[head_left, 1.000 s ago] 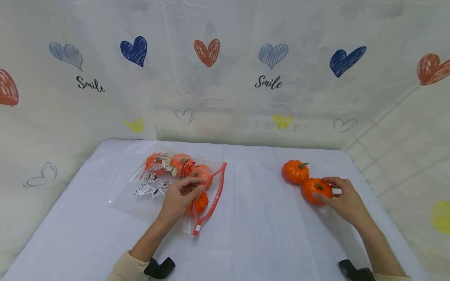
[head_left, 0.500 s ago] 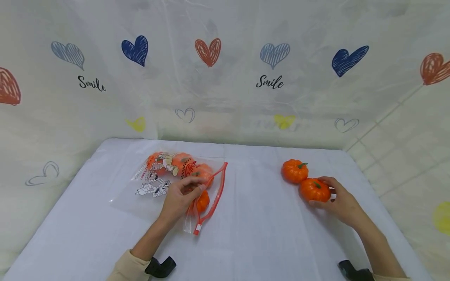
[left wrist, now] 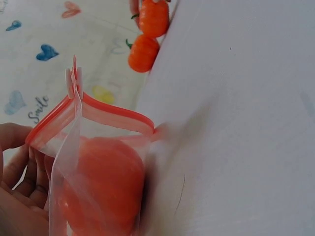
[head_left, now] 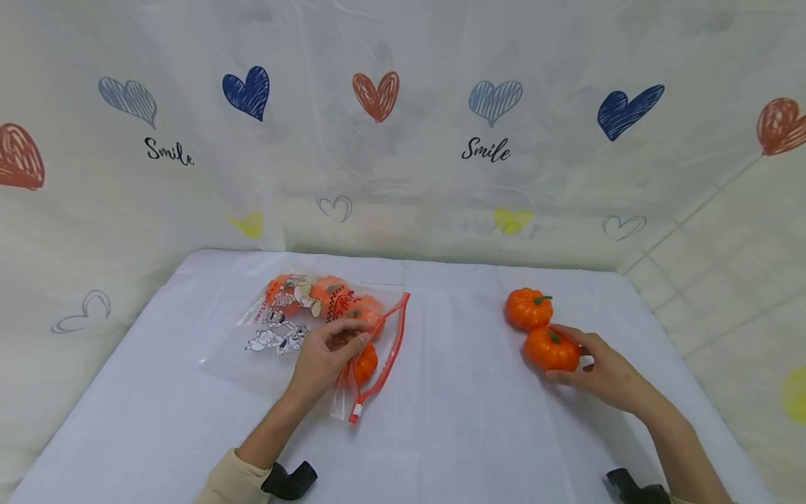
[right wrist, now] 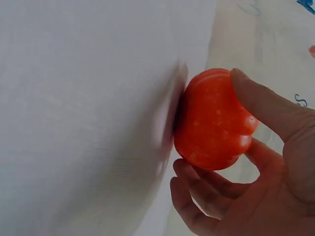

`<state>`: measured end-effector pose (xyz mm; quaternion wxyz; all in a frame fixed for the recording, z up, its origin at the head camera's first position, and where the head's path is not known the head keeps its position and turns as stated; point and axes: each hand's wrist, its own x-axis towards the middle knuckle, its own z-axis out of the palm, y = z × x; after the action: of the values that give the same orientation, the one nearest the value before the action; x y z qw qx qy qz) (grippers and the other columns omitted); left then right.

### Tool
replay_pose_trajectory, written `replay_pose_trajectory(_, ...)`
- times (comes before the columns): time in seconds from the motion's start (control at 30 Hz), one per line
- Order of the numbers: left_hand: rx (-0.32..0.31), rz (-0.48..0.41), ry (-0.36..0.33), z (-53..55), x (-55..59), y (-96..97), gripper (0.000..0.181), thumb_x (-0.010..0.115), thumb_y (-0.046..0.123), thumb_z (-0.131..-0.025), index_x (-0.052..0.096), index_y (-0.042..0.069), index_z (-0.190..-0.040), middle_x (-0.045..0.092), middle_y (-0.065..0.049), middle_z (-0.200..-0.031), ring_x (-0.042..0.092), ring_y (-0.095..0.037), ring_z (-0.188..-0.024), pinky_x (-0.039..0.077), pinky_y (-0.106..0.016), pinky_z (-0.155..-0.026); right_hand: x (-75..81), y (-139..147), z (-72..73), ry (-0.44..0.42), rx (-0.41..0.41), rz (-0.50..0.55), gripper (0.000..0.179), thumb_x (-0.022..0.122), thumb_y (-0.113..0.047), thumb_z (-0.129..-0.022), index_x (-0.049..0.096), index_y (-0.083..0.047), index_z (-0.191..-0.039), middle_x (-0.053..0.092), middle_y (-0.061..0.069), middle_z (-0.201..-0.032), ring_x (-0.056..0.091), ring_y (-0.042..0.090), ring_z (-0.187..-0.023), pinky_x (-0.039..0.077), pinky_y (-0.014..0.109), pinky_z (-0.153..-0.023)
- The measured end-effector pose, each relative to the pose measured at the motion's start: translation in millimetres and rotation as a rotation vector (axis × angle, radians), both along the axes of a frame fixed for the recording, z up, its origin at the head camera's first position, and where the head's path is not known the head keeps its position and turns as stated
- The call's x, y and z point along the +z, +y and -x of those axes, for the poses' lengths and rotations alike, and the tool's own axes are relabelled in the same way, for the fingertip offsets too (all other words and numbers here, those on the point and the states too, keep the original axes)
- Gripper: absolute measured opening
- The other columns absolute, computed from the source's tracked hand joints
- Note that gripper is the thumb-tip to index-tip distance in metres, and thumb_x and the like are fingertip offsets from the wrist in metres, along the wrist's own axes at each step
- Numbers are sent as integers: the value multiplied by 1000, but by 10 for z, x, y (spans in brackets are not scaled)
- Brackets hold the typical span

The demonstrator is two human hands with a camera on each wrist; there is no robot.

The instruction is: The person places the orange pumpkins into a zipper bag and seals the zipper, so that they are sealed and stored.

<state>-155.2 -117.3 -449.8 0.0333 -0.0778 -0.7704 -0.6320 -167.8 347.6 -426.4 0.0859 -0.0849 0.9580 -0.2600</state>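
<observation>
My left hand [head_left: 327, 353] pinches the red-edged mouth of a clear zip bag [head_left: 227, 350] lying on the left of the table. Inside the bag are several small orange pumpkins [left wrist: 106, 187], and its mouth gapes toward the right. On the right, my right hand [head_left: 601, 371] grips a small orange pumpkin [head_left: 551, 349] with a green stem, thumb on the near side and fingers on the far side. In the right wrist view that pumpkin [right wrist: 214, 123] is close to the table. Just behind it stands another orange pumpkin [head_left: 527, 309].
A white cloth covers the table [head_left: 466, 420]. A pale curtain [head_left: 415, 161] printed with hearts and "Smile" hangs behind the back edge. The bag's red zip slider end [head_left: 355, 411] points toward the near side. Black straps are on both wrists.
My right hand has moved slightly left with the near pumpkin, which now sits more directly in front of the other one. The left hand keeps its hold on the bag's mouth.
</observation>
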Motion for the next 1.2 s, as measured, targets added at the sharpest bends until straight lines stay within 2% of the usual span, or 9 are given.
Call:
replay_pose_trajectory(0.07, 1, -1, -3, 0, 4, 2, 22, 73, 22, -98, 76, 16, -119, 71, -8, -112, 62, -22, -103, 56, -17, -84, 8, -13, -8, -9, 12, 13, 86, 82, -39, -89, 41, -9, -158, 52, 27, -141, 58, 37, -117, 54, 25, -80)
replay_pose_trajectory(0.17, 3, 2, -3, 5, -1, 1, 22, 73, 22, -98, 76, 16, -119, 71, -8, -111, 61, -22, -103, 56, -17, -84, 0, -44, -14, -11, 18, 42, 86, 83, -36, -89, 40, -6, -157, 53, 27, -142, 59, 37, -117, 56, 21, -79)
replay_pose_trajectory(0.43, 8, 9, 3, 10, -8, 6, 22, 73, 22, -98, 76, 14, -119, 72, -8, -111, 62, -19, -101, 56, -17, -84, -22, -143, -8, -22, -9, 72, 86, 85, -39, -86, 42, -4, -153, 55, 28, -142, 62, 37, -115, 63, 40, -85)
replay_pose_trajectory(0.5, 9, 13, 4, 7, -7, 7, 22, 73, 22, -98, 76, 15, -119, 71, -8, -111, 61, -19, -101, 56, -17, -85, -25, -167, -12, -25, -13, 73, 85, 85, -39, -86, 43, -5, -152, 56, 27, -141, 63, 36, -114, 63, 41, -86)
replay_pose_trajectory(0.83, 1, 5, 2, 11, -13, 19, 22, 73, 23, -98, 76, 16, -119, 71, -7, -112, 61, -22, -103, 56, -17, -85, -25, -319, -25, -33, 4, 105, 83, 86, -40, -85, 46, -10, -151, 59, 23, -138, 64, 30, -113, 60, 29, -83)
replay_pose_trajectory(1.07, -18, 3, 1, 12, -39, 12, 23, 73, 25, -98, 76, 15, -119, 71, -9, -112, 61, -21, -104, 55, -17, -86, -28, -446, -45, -23, 21, 112, 81, 85, -42, -85, 48, -12, -150, 60, 20, -138, 63, 28, -113, 58, 27, -83)
replay_pose_trajectory(1.2, -14, 8, 8, 14, -29, 0, 23, 73, 24, -98, 76, 15, -119, 71, -9, -111, 61, -21, -103, 55, -17, -84, -19, -514, -45, -10, 41, 125, 81, 86, -40, -85, 48, -12, -151, 60, 19, -139, 63, 28, -113, 60, 31, -84)
